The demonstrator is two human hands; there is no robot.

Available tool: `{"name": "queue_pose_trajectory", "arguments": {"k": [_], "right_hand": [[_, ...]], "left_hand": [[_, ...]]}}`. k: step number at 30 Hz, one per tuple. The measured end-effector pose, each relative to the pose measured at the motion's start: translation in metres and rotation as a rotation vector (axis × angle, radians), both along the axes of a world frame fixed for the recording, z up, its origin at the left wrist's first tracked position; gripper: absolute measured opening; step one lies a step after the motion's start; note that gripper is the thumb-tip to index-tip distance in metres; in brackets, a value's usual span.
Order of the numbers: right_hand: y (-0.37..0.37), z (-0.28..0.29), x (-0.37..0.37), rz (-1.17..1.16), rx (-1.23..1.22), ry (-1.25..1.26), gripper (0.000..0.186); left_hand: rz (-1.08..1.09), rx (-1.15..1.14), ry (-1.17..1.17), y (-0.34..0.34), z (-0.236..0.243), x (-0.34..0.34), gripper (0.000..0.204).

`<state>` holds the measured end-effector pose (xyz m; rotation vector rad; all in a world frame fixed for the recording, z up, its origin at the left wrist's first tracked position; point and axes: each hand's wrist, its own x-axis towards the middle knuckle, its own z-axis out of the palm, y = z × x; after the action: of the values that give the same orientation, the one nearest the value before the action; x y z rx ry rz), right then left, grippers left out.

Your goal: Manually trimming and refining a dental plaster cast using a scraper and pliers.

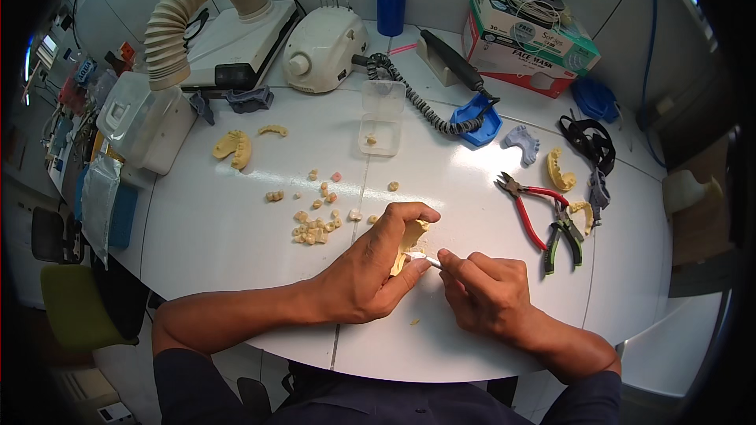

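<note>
In my left hand [374, 267] is a yellow plaster dental model [405, 248], its curved side partly covered by my fingers and thumb. My right hand [488, 291] grips a thin white-tipped hand tool [431, 262], probably a carving knife, whose tip touches the model beside my left thumb. Yellow crumbs lie on the table just past the model. Left of my left hand, several loose yellow plaster pieces [313, 231] and small tooth-like crowns are scattered, with a pink one [336, 177] among them.
Two pairs of pliers, red-handled [529, 220] and green-handled [563, 240], lie at right. Beyond them are a grey dental model [521, 145] and a yellow arch [560, 171]. A clear plastic box [381, 122], a white motor unit [319, 51] and a ribbed suction hose [169, 27] stand farther back.
</note>
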<state>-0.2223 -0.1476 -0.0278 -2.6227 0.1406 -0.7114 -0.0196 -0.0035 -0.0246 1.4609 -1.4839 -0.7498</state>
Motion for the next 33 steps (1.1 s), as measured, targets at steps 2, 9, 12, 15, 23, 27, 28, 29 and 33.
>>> {"name": "queue_pose_trajectory", "arguments": {"k": [2, 9, 12, 15, 23, 27, 28, 29, 33], "right_hand": [[0.000, 0.001, 0.000, -0.004, -0.002, 0.005, 0.041], [0.000, 0.004, 0.001, 0.018, 0.062, 0.005, 0.036], [0.000, 0.004, 0.000, 0.039, 0.070, 0.017, 0.036], [-0.001, 0.004, 0.001, 0.041, 0.068, 0.027, 0.037], [0.000, 0.000, -0.001, 0.017, 0.023, 0.014, 0.042], [0.000, -0.001, -0.001, 0.006, 0.005, -0.001, 0.042], [0.000, -0.001, -0.001, 0.000, -0.003, -0.001, 0.042], [0.000, -0.002, -0.001, -0.001, -0.003, -0.002, 0.042], [0.000, 0.001, 0.000, 0.009, 0.027, -0.006, 0.039]], "left_hand": [[0.003, 0.015, 0.017, -0.001, 0.000, 0.000, 0.061], [0.003, 0.094, 0.119, 0.002, 0.008, -0.001, 0.064], [-0.008, 0.105, 0.132, 0.003, 0.008, 0.000, 0.067], [-0.013, 0.110, 0.137, 0.003, 0.007, 0.001, 0.066], [-0.018, 0.125, 0.119, 0.000, 0.008, 0.000, 0.061], [0.006, 0.012, 0.021, 0.000, 0.002, -0.001, 0.063], [0.007, 0.062, 0.056, 0.000, 0.005, -0.001, 0.061], [0.008, 0.112, 0.092, 0.000, 0.007, -0.002, 0.060], [0.009, 0.157, 0.120, 0.000, 0.010, -0.002, 0.062]]}}
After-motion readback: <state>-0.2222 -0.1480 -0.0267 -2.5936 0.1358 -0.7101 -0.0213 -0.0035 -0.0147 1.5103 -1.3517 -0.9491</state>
